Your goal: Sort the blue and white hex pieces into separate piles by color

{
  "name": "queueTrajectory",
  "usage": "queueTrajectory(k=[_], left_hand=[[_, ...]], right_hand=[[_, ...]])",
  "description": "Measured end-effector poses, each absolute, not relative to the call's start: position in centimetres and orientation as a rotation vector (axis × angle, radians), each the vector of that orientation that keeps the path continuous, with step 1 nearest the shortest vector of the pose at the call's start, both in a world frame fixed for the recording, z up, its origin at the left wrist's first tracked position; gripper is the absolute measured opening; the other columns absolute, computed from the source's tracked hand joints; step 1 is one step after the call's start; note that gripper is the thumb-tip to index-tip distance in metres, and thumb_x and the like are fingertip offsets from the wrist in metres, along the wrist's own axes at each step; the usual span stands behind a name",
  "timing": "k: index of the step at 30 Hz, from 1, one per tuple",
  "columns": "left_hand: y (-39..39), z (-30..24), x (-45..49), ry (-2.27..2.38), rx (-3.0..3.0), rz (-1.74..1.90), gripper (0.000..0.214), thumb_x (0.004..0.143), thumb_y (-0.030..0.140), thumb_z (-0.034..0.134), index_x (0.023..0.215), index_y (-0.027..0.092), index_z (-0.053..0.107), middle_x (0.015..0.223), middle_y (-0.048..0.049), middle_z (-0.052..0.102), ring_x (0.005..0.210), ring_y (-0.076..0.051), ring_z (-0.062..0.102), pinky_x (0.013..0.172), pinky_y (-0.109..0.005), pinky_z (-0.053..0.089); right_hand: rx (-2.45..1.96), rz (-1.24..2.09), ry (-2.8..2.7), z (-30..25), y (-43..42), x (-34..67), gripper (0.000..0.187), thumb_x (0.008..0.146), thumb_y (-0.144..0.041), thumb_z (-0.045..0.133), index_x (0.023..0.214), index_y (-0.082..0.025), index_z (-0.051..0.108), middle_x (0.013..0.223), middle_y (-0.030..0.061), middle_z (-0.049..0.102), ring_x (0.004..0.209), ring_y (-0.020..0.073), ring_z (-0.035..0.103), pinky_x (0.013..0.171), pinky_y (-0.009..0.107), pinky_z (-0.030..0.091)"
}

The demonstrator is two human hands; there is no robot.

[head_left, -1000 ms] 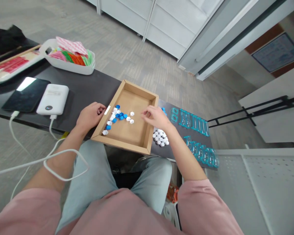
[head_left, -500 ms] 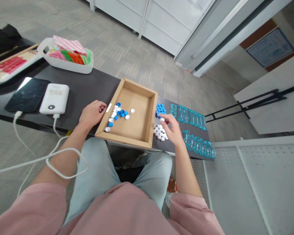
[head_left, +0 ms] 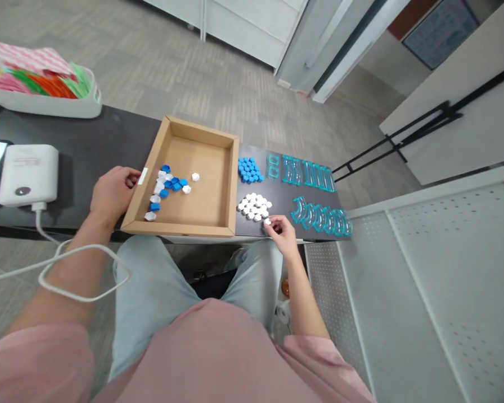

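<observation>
My right hand [head_left: 283,235] pinches a small white hexagonal piece [head_left: 267,221] between thumb and fingertips, at the near right edge of a pile of white hexagonal pieces [head_left: 252,206]. Just beyond that pile lies a group of blue hexagonal pieces [head_left: 249,169]. My left hand [head_left: 112,192] rests on the table with its fingers curled, against the left wall of a shallow cardboard box [head_left: 204,230]. Inside the box, blue pieces [head_left: 175,183] and white pieces [head_left: 150,216] lie loosely along the left side, two white ones further towards the middle.
Clear teal plastic parts [head_left: 319,175] lie in rows at the table's right end. On the left are a white power bank [head_left: 28,173] and a white basket [head_left: 73,107] of colourful strips. A white cable [head_left: 82,248] loops over my left forearm.
My right hand has come down from between the two piles to the near edge of the white one, still pinching a white piece. My view has shifted right; the left hand stays by the box.
</observation>
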State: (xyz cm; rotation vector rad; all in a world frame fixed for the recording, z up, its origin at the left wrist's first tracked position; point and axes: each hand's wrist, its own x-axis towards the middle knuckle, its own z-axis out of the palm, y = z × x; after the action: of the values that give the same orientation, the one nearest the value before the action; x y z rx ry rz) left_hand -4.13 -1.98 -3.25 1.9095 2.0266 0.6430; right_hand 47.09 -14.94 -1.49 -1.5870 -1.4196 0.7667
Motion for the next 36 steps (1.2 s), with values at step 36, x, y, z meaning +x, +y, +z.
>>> queueTrajectory(k=[36], left_hand=[[-2.3, -2.7, -2.9, 1.969, 1.831, 0.753, 0.026, 0.103, 0.033, 0.062, 0.113, 0.018, 0.081, 0.108, -0.0091, 0.076, 0.093, -0.022, 0.065, 0.085, -0.033, 0.050]], right_hand=[[-1.732, 0.652, -1.517, 0.1, -13.5, 46.5, 0.028, 0.093, -0.059, 0.076, 0.080, -0.035, 0.074, 0.079, 0.0060, 0.071, 0.071, 0.0275, 0.058, 0.069, 0.045, 0.051]])
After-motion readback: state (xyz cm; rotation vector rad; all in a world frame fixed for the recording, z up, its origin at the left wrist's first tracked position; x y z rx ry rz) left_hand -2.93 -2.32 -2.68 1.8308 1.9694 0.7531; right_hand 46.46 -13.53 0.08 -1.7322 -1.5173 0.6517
